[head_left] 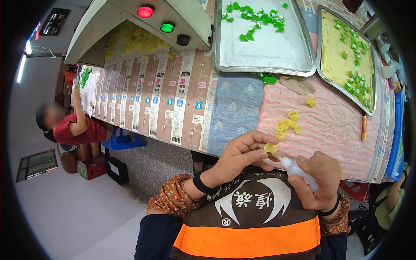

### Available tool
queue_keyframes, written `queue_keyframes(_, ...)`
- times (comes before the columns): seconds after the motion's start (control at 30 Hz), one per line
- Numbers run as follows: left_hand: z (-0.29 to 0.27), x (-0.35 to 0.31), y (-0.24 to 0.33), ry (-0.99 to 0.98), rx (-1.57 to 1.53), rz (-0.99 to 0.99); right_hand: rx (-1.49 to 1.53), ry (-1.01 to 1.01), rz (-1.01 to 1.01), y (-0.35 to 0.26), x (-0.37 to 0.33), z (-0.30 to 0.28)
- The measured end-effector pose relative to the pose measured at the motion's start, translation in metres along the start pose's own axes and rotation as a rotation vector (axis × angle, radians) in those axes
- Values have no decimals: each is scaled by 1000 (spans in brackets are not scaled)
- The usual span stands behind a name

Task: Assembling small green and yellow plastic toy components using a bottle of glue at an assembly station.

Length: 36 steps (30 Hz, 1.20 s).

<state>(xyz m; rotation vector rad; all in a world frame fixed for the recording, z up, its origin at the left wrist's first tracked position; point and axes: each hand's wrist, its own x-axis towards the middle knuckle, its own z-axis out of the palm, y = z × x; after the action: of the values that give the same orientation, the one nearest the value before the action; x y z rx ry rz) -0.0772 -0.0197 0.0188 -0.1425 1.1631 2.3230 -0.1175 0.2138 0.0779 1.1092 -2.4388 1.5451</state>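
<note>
Between the thumb and fingers of my left hand is a small yellow cup-shaped plastic piece. My right hand is wrapped round a white squeeze bottle. The bottle lies tilted, its narrow nozzle pointing left at the yellow piece; I cannot tell whether the tip touches it. Just beyond my hands, several more yellow pieces lie in a loose cluster on the pink cloth, and a single yellow piece sits farther back.
Two metal trays, one lined white and one lined yellow, hold small green-and-white pieces. At the back left stands a machine housing with red and green lights and yellow pieces inside. A red-yellow tube lies at right. Another person sits far left.
</note>
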Motion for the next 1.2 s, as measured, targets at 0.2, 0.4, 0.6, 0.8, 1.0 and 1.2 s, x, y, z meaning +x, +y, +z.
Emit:
queue_keyframes(0.2,1,-2,0,0,-23,-6,-30,1,8,2,-2,2)
queue_keyframes(0.4,3,-2,0,48,-19,-29,-15,4,12,2,-3,3)
queue_keyframes(0.6,5,-4,3,78,12,-49,-43,10,39,0,-4,0)
queue_keyframes(0.8,8,-5,6,128,83,-11,-19,70,75,0,-5,-3)
queue_keyframes(1.0,12,-9,8,178,179,33,36,73,72,3,-9,-3)
queue_keyframes(1.2,12,-13,9,203,339,85,19,74,64,5,-9,-1)
